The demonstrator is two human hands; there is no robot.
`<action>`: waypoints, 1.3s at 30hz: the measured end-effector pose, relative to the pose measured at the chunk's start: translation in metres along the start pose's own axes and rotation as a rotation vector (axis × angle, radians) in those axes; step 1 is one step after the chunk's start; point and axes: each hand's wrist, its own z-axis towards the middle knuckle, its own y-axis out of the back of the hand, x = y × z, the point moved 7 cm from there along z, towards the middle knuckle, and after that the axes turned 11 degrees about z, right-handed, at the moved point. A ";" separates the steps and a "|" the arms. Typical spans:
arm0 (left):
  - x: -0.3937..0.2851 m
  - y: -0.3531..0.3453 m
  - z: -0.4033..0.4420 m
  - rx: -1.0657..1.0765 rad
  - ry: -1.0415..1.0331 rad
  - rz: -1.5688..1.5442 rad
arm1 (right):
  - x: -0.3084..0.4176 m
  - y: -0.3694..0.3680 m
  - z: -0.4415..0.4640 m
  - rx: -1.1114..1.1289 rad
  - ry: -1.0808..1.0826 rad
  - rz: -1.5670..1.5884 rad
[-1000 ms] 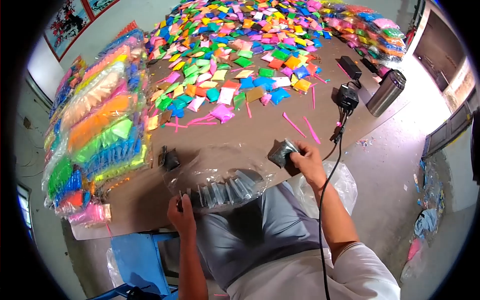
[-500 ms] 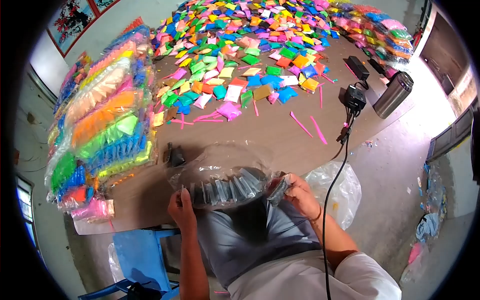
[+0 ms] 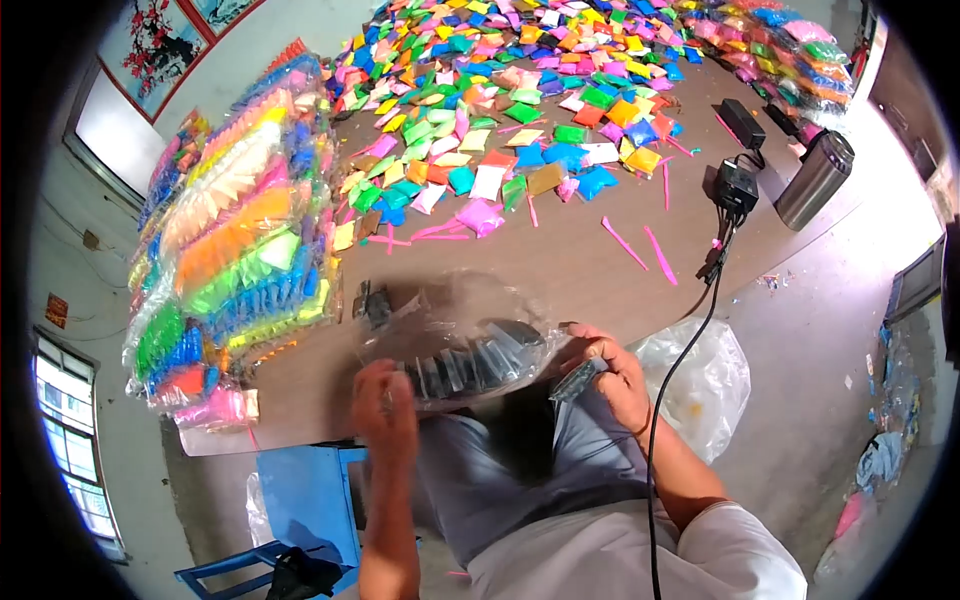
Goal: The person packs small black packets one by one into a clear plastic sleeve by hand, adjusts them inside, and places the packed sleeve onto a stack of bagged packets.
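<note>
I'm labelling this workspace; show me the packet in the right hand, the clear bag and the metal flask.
Packet (image 3: 577, 380): head view, visible middle.
Clear bag (image 3: 450, 320): head view, upper film.
Metal flask (image 3: 814, 185): head view, side wall.

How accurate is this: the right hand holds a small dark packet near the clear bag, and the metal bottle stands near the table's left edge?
No: the metal bottle stands near the right edge of the table, not the left, as the head view shows. The right hand does hold a small dark packet near the clear bag.
</note>
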 end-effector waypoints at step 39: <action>-0.097 -0.167 0.020 0.918 0.012 0.250 | -0.024 0.002 0.005 0.059 -0.097 0.155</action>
